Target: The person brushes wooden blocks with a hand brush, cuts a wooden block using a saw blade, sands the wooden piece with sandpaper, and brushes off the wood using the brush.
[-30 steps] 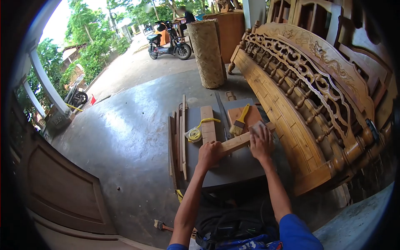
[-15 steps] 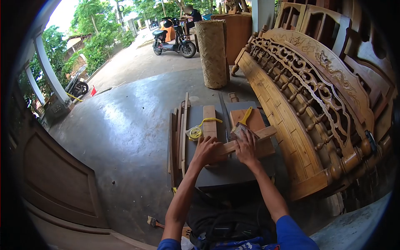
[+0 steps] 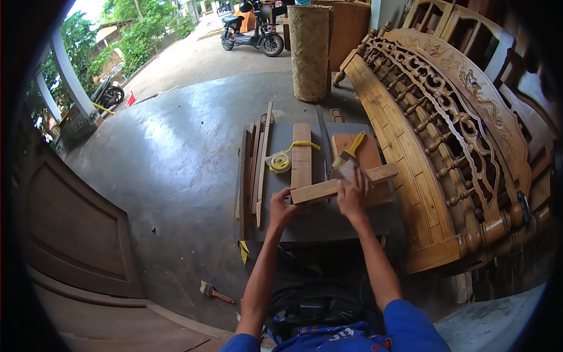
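A squared wooden bar (image 3: 378, 173) lies slanted over the wood on the dark work table (image 3: 281, 232). My left hand (image 3: 283, 209) grips its left end between thumb and fingers. Over the bar's middle, my right hand (image 3: 353, 196) is closed around a thin greyish sheet (image 3: 349, 171), which looks like sandpaper but is blurred. A flat brush with a yellow handle (image 3: 355, 145) rests on a brown wooden block (image 3: 376, 155) just beyond the right hand. Left of it lie a marked wooden piece (image 3: 301, 154) and a yellow tape measure (image 3: 280, 162).
Long wooden strips (image 3: 258, 176) line the table's left edge; a dark metal bar (image 3: 323, 141) lies near the middle. Carved wooden furniture (image 3: 434, 100) leans close on the right. A rolled woven mat (image 3: 311, 56) stands beyond. Another brush (image 3: 216, 291) lies on the floor.
The camera view has tipped downward. My left hand has shifted toward the bar's left end, showing more of it. My right hand stays over the bar with the greyish sheet, now blurred by motion.
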`<state>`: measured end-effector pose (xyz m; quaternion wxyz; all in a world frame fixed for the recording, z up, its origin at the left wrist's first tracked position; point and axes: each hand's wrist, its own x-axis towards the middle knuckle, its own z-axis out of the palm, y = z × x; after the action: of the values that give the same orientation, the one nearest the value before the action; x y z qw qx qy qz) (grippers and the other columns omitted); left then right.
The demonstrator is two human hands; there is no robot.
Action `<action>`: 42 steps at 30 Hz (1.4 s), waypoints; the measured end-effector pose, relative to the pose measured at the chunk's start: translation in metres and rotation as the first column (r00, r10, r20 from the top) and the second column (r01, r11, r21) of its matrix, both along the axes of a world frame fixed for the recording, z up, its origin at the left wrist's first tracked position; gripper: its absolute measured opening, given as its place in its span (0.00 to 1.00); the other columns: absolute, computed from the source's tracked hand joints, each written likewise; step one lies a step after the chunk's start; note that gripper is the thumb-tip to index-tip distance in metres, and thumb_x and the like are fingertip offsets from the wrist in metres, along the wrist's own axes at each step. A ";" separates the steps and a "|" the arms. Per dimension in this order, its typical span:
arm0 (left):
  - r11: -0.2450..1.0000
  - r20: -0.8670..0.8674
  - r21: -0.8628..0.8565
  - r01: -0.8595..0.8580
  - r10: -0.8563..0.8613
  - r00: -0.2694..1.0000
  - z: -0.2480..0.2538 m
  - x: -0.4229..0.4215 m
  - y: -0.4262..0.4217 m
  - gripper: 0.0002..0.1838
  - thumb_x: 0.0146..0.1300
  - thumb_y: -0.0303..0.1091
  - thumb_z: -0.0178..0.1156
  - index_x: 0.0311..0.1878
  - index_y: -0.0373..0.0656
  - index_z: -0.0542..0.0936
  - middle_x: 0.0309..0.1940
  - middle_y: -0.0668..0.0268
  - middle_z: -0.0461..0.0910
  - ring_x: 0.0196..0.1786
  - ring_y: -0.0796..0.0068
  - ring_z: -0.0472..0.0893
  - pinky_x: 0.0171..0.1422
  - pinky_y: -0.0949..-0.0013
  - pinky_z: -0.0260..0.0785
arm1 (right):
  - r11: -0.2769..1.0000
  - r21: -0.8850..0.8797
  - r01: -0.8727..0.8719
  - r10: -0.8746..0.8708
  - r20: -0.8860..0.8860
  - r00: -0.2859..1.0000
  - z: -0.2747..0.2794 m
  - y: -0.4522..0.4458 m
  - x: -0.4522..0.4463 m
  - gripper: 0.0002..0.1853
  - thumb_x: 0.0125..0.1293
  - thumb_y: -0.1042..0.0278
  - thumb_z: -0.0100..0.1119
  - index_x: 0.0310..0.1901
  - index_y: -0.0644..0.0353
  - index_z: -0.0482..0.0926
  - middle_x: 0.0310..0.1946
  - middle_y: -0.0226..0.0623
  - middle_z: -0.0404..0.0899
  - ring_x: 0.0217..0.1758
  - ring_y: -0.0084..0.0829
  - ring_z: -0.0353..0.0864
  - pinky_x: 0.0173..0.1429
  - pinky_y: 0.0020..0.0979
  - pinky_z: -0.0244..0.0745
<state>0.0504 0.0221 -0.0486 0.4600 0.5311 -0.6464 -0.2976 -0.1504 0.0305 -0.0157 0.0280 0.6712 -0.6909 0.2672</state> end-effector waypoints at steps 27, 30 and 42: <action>0.999 0.015 -0.042 -0.022 0.023 1.000 -0.002 -0.004 0.014 0.25 0.40 0.29 0.66 0.47 0.43 0.76 0.33 0.55 0.77 0.39 0.54 0.72 0.46 0.60 0.67 | 0.810 0.104 -0.577 0.537 0.263 0.801 0.046 -0.115 0.152 0.16 0.62 0.54 0.52 0.43 0.56 0.80 0.41 0.45 0.75 0.46 0.46 0.77 0.48 0.41 0.73; 0.999 0.019 -0.029 -0.014 0.015 1.000 -0.006 -0.004 0.013 0.25 0.40 0.30 0.66 0.47 0.42 0.76 0.34 0.56 0.77 0.40 0.55 0.72 0.47 0.60 0.67 | 0.701 0.279 -0.656 0.661 0.090 0.745 0.036 -0.127 0.148 0.17 0.61 0.52 0.53 0.42 0.56 0.81 0.42 0.46 0.75 0.48 0.47 0.76 0.52 0.42 0.71; 1.000 0.038 -0.028 0.008 -0.007 0.999 0.004 -0.006 0.014 0.22 0.41 0.33 0.69 0.44 0.46 0.78 0.35 0.63 0.79 0.41 0.62 0.72 0.48 0.65 0.66 | 0.955 0.167 0.247 -0.272 0.149 0.951 0.031 -0.155 -0.026 0.30 0.52 0.59 0.62 0.56 0.58 0.65 0.46 0.49 0.72 0.48 0.48 0.73 0.50 0.42 0.73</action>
<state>0.0443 0.0365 -0.0445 0.4539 0.5277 -0.6610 -0.2803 -0.1764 -0.1243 0.0152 -0.0454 0.5494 -0.7908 0.2660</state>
